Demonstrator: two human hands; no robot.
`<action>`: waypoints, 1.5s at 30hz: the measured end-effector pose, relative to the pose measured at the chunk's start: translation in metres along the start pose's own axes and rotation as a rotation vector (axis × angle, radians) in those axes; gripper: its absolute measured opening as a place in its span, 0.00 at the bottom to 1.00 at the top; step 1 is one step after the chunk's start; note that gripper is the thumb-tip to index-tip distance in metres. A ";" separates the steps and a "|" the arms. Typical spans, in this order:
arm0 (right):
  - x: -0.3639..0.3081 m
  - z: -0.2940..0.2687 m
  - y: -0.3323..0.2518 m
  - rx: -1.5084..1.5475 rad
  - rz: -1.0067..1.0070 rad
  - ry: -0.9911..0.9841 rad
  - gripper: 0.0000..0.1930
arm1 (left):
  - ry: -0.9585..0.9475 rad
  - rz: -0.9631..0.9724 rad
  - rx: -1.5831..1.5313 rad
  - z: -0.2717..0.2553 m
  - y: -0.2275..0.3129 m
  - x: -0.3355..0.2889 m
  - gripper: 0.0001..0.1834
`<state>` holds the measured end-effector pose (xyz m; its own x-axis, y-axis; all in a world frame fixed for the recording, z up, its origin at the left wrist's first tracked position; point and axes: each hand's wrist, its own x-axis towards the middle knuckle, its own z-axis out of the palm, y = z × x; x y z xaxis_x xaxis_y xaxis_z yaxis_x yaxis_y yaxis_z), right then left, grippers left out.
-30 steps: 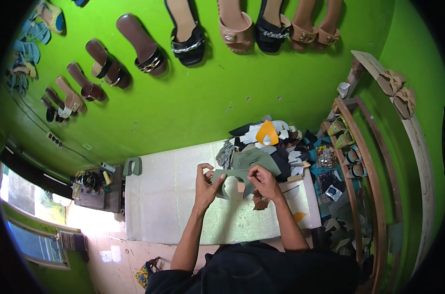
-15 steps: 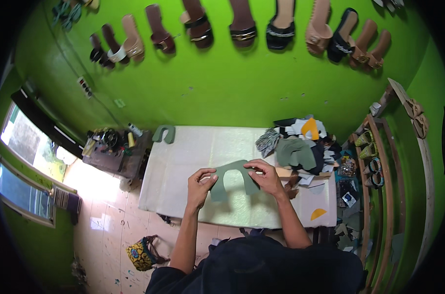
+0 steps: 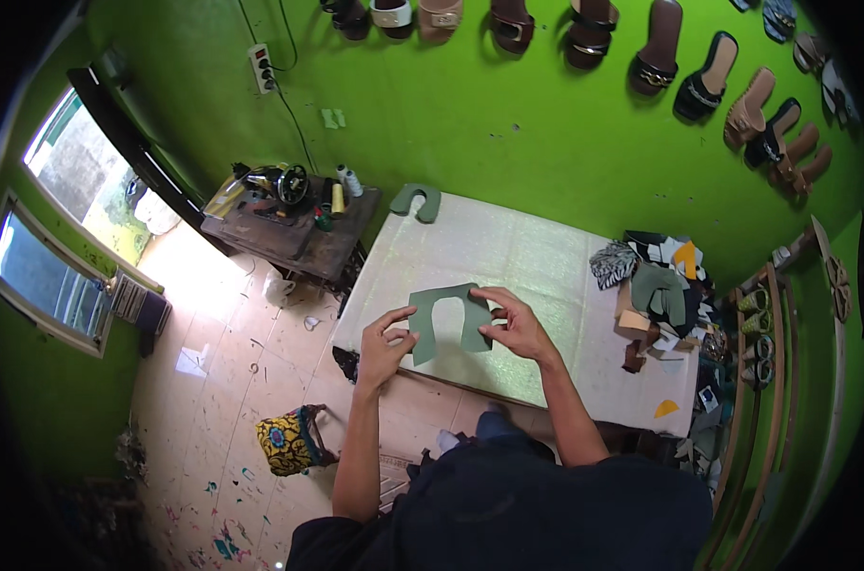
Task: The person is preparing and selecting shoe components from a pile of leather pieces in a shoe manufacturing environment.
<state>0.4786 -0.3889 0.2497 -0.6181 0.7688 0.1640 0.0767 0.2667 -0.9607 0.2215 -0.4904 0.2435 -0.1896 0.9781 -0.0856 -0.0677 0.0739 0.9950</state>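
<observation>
Between my two hands, over the near side of the table, I hold a flat grey-green U-shaped piece, its opening toward me. My left hand pinches its left side between thumb and fingers. On the right side, my right hand grips the edge with the thumb below and fingers above. The white-covered table shows through the gap. At the table's far left corner lies a stack of similar green U-shaped pieces.
A sewing machine stands on a dark wooden table at left, thread spools beside it. Material scraps are heaped on the right. A patterned bag lies on the floor. A wooden rack holds sandals at right; more sandals line the wall.
My view has swung to the left, so the sewing machine table shows more fully. Both hands still hold the green piece, which is now slightly tilted.
</observation>
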 end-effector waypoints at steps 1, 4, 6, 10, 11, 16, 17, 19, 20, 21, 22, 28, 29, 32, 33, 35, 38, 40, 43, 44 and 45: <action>0.009 0.012 0.002 0.067 0.000 -0.002 0.31 | -0.002 0.045 -0.007 -0.010 -0.001 -0.001 0.28; 0.027 0.035 0.005 0.124 0.093 -0.035 0.31 | 0.021 0.086 0.007 -0.036 -0.006 0.003 0.29; 0.045 0.043 0.013 0.094 0.084 -0.059 0.31 | 0.027 0.075 0.002 -0.049 -0.007 0.013 0.29; 0.079 0.056 0.026 0.139 0.102 -0.050 0.31 | 0.043 0.066 -0.004 -0.066 -0.002 0.043 0.28; 0.088 0.057 0.030 0.173 0.102 -0.037 0.31 | 0.031 0.063 0.006 -0.071 -0.001 0.054 0.28; 0.133 0.057 0.040 0.132 0.147 0.040 0.34 | -0.026 0.067 0.087 -0.098 -0.008 0.111 0.29; 0.141 0.054 0.043 0.097 0.121 0.053 0.34 | -0.014 0.048 0.100 -0.100 -0.004 0.121 0.29; 0.158 0.049 0.045 0.064 0.100 0.073 0.35 | -0.008 0.024 0.116 -0.105 0.001 0.140 0.30; 0.166 0.047 0.044 0.071 0.123 0.067 0.35 | -0.018 0.027 0.133 -0.110 0.000 0.149 0.30; 0.173 0.046 0.044 0.078 0.146 0.060 0.35 | -0.026 0.031 0.148 -0.115 -0.001 0.157 0.31; 0.180 0.046 0.047 0.078 0.145 0.066 0.35 | -0.031 0.033 0.150 -0.118 0.000 0.167 0.31; 0.212 0.054 0.056 0.120 0.233 0.126 0.35 | -0.093 0.030 0.146 -0.138 -0.004 0.216 0.31; 0.217 0.058 0.057 0.116 0.232 0.146 0.35 | -0.105 0.029 0.141 -0.140 -0.002 0.224 0.31; 0.232 0.068 0.056 0.088 0.244 0.192 0.34 | -0.150 0.022 0.131 -0.150 -0.004 0.247 0.31; 0.236 0.072 0.056 0.067 0.249 0.201 0.34 | -0.167 0.023 0.130 -0.155 -0.006 0.255 0.30; 0.245 0.080 0.055 0.041 0.251 0.256 0.34 | -0.217 0.033 0.158 -0.166 -0.010 0.271 0.31; 0.254 0.093 0.064 -0.017 0.222 0.350 0.34 | -0.299 0.032 0.149 -0.180 -0.011 0.291 0.31; 0.257 0.103 0.066 -0.052 0.206 0.410 0.33 | -0.354 0.008 0.111 -0.189 -0.008 0.300 0.31; 0.266 0.116 0.065 -0.126 0.263 0.449 0.33 | -0.398 -0.035 0.149 -0.206 -0.007 0.320 0.31; 0.269 0.120 0.066 -0.133 0.275 0.471 0.33 | -0.411 -0.044 0.154 -0.212 -0.010 0.325 0.31; 0.272 0.124 0.067 -0.115 0.306 0.489 0.33 | -0.422 -0.054 0.159 -0.216 -0.013 0.330 0.31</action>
<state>0.2181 -0.2340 0.2018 -0.1242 0.9922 -0.0065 0.2964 0.0308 -0.9546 -0.0521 -0.2110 0.1907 0.2280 0.9633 -0.1416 0.0910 0.1237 0.9881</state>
